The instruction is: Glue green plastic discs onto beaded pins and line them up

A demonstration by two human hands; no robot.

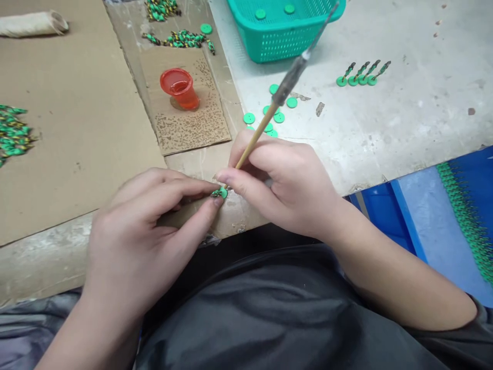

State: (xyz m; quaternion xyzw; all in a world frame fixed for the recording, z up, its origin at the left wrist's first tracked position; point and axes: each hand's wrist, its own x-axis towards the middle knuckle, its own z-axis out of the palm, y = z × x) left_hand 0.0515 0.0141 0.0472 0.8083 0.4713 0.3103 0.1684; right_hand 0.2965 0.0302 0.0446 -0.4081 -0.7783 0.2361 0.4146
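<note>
Between thumb and fingertips, my left hand [142,231] pinches a small green figure with a round green base [222,192] near the table's front edge. My right hand [285,180] grips a thin wooden-handled tool [262,123] like a pen, its dark wrapped end and thin pointed tip slanting up and away. The tool's lower end meets the green base, though my fingers partly hide the contact. Beyond my hands lie several loose green discs [279,117]. A red cup [187,96] with liquid stands on a speckled cardboard piece [192,131].
A green basket [277,46] holding discs stands at the back. Several figures on round bases [362,79] stand at the right. Piles of small green-yellow pieces [15,131] lie left and at the back. A pale roll [34,24] rests far left. Blue trays [400,221] sit below the right edge.
</note>
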